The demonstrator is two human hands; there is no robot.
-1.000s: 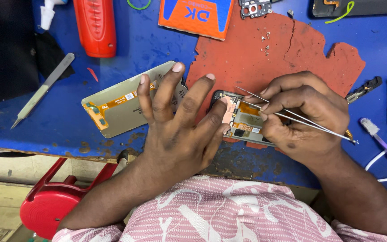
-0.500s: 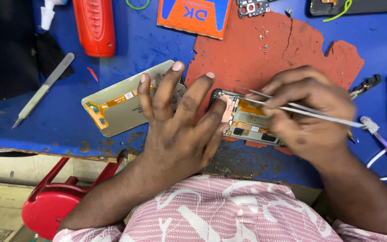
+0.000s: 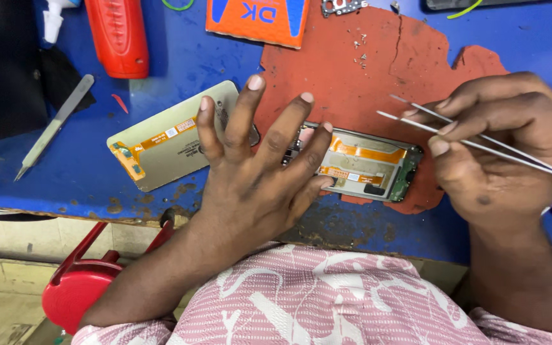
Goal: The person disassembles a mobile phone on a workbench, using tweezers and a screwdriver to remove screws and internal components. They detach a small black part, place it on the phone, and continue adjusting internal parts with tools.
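Blue workbench here, pretty scuffed, with a torn red mat on top, and we've got an opened phone sitting on the mat's near edge with its orange flex cables showing. Our left hand is spread flat, fingertips pinning the phone's left end, not gripping anything. Its fingers also lie over the detached screen panel, which sits face down just left of the phone. Our right hand is pinched around thin metal tweezers, tips slightly apart and hovering above the phone's right end, carrying nothing we can see.

Looks to us like we're mid-teardown, lining up on a connector or small part inside. Next move probably calls for lowering the tips slowly while the left hand keeps the frame from sliding. Also around: a red tool, an orange card, and a grey spudger off to the left.
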